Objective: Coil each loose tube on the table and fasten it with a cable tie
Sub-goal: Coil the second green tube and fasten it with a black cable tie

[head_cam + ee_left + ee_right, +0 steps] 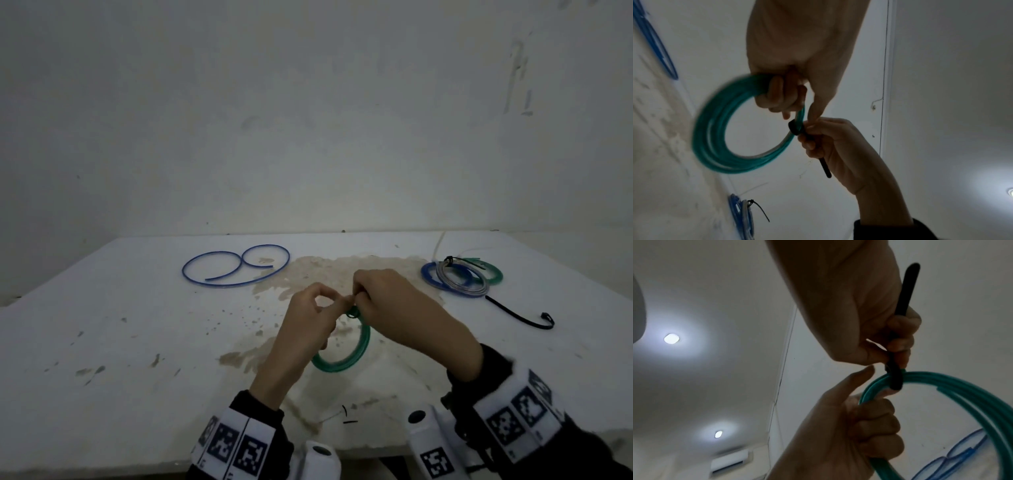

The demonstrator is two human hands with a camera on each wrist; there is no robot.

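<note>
A coiled green tube [358, 349] is held above the middle of the white table [120, 342]. My left hand [330, 308] grips the coil's top, fingers curled round the strands [715, 138]. A black cable tie [796, 129] is looped round the coil beside that grip. My right hand [363, 298] pinches the tie right at the loop, and the tie's tail [907, 301] runs back through its curled fingers. The loop [895, 378] sits snug on the green strands [962, 395]. A loose blue tube [236, 265] lies in two open loops at the back left.
Tied coils of blue, grey and green tube [459, 275] are stacked at the back right. A spare black cable tie [524, 317] lies just in front of them. Small black offcuts [346, 415] sit near the table's front edge. A wall stands behind the table.
</note>
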